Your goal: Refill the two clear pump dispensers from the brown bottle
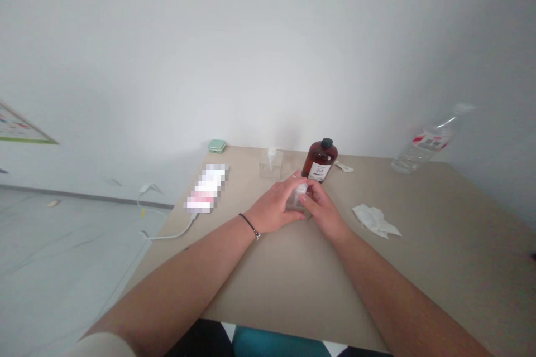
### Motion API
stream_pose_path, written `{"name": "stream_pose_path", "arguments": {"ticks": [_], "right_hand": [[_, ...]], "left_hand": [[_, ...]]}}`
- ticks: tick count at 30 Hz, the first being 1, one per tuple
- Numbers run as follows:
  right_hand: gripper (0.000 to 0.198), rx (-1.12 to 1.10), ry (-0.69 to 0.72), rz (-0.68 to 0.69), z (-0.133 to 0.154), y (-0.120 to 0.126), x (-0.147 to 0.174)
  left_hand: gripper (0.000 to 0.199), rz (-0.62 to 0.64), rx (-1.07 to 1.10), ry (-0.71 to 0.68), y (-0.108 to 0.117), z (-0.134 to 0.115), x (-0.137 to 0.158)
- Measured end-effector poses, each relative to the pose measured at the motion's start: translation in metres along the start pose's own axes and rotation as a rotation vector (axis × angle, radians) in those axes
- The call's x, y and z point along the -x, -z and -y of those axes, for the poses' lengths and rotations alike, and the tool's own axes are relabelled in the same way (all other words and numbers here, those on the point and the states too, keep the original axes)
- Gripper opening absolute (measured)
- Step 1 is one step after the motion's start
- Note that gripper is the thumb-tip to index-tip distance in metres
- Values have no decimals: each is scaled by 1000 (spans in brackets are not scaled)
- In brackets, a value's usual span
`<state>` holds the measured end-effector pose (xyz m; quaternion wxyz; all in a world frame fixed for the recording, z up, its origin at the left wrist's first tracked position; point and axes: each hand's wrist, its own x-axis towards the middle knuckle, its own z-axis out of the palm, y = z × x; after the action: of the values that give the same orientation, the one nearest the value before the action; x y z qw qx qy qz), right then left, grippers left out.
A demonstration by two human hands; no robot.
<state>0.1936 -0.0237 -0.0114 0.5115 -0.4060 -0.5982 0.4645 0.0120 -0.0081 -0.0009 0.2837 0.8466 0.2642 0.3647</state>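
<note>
My left hand (276, 205) is wrapped round the left side of a small clear square bottle (296, 207) with a white top. At its right, my right hand (322, 209) has its fingers closed about that top and the bottle's edge. The bottle stands upright at the table's middle, partly hidden by my fingers. Just behind my hands is a dark brown bottle (320, 159) with a black cap and a white label. A second clear square container (271, 166) with a white pointed nozzle stands to the left, farther back.
A phone (207, 188) with a white cable (171, 236) lies at the table's left edge. A green case (216, 146) sits at the back left corner. Crumpled tissue (376, 220) lies to the right, and a large clear water bottle (429, 142) stands near the wall.
</note>
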Motion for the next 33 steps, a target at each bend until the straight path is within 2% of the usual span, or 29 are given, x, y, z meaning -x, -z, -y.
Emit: {"name": "stream_pose_path", "arguments": {"ticks": [16,20,33], "right_hand": [[45,63,43,29,-3,1,1],[47,47,8,17,-3,1,1],[44,70,44,-7,-1,1,1]], "left_hand": [[86,-10,-5,-8,0,1,0],[86,-12,2,1,-1,1,1],[88,-13,-11,-15,-1,3,1]]}}
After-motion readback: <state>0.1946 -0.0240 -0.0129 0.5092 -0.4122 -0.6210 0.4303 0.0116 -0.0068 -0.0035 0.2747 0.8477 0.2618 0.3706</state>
